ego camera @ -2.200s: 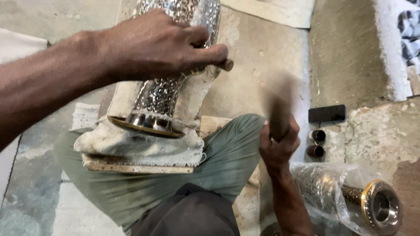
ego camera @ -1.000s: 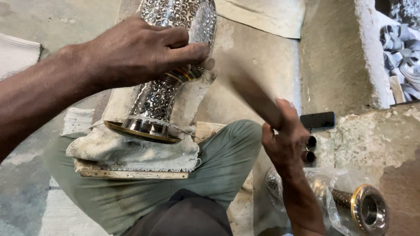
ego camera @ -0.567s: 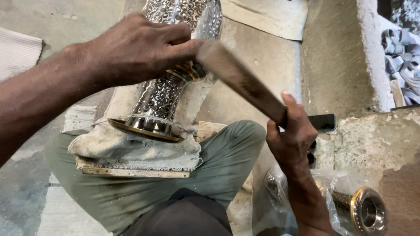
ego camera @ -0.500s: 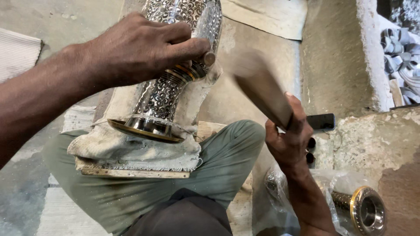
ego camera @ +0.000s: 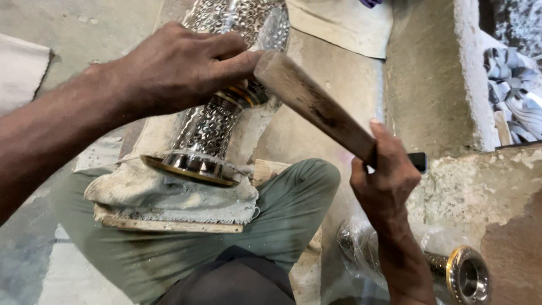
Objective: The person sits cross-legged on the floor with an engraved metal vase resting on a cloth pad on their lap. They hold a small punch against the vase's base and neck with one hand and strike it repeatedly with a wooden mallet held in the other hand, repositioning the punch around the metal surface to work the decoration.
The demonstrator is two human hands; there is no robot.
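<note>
Vase (ego camera: 217, 121) gripped w/ left hand (ego camera: 180, 68); right hand (ego camera: 387, 178) clenches mallet (ego camera: 313, 104).

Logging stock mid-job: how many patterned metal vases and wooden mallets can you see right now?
Patterned silver metal vases with brass rims: 2, one under the left hand, one plastic-wrapped on the floor
Wooden mallets: 1, in the right hand
Total: 3

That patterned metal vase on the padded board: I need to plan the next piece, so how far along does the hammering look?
Done: the vase already shows dense pattern over its visible body, with a brass-coloured rim.
In hand: the left hand grips its neck while the right hand brings the wooden mallet against the neck band.
Left: cannot tell; the far side is hidden. A second vase in plastic wrap lies beside the leg.
</note>
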